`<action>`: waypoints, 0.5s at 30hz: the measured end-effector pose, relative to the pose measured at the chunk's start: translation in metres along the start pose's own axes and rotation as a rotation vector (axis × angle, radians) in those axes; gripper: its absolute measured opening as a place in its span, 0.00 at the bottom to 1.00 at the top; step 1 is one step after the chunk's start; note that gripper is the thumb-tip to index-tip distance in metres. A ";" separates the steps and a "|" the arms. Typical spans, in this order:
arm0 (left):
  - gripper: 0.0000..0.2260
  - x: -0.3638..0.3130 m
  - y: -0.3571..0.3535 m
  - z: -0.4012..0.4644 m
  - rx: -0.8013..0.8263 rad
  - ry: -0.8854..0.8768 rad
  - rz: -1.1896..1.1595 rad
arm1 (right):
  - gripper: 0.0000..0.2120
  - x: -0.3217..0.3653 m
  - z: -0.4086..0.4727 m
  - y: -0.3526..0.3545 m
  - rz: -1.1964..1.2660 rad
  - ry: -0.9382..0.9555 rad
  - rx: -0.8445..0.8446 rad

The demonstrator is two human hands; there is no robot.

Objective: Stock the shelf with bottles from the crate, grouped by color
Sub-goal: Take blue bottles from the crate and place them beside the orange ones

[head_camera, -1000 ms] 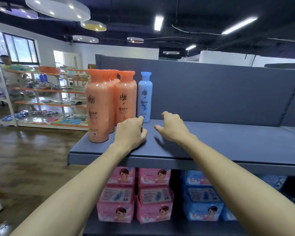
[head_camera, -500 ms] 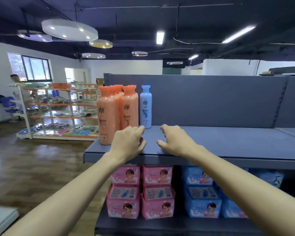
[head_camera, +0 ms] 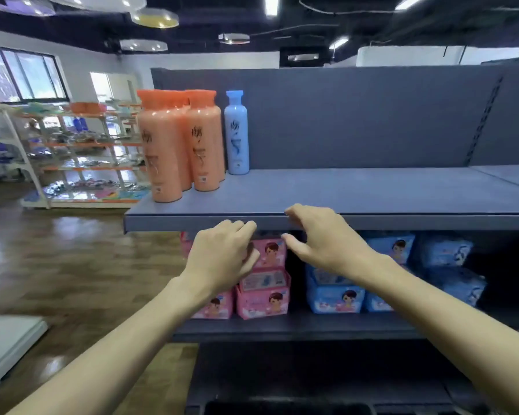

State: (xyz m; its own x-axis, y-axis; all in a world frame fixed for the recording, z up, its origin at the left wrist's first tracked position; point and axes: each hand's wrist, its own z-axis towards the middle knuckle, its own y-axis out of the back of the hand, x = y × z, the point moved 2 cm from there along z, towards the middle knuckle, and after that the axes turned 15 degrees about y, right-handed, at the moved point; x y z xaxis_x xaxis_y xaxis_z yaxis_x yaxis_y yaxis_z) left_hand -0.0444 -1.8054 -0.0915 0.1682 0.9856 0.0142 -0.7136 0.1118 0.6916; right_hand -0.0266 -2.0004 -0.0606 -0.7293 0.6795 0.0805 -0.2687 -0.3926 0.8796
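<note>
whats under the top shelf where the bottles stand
Under the grey metal top shelf sit pink packs on the left and blue packs on the right; both hands cover part of the pink ones.

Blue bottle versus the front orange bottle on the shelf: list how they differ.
The blue bottle is slimmer and shorter than the front orange bottle. The blue bottle stands alone at the back of the shelf by the panel; the orange one stands near the front edge, leading a cluster of orange bottles. The blue cap is narrow; the orange cap is as wide as its body. Both stand upright, caps on, untouched.
</note>
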 end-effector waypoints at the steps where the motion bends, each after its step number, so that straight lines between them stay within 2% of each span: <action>1: 0.08 -0.007 -0.005 -0.013 0.023 -0.004 -0.005 | 0.22 0.001 -0.015 -0.009 0.012 0.009 0.006; 4: 0.10 -0.027 -0.029 -0.054 0.114 -0.009 -0.028 | 0.23 -0.003 -0.057 -0.045 0.064 -0.030 0.079; 15: 0.09 -0.077 -0.102 -0.204 0.469 0.125 -0.100 | 0.23 -0.006 -0.188 -0.171 0.280 -0.259 0.324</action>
State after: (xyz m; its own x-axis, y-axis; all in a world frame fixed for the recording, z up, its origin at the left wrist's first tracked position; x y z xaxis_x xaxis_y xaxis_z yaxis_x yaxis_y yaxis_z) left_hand -0.1231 -1.8675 -0.3108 0.1173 0.9838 -0.1359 -0.3105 0.1663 0.9359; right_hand -0.0941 -2.0541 -0.2991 -0.5544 0.7232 0.4119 0.1543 -0.3970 0.9048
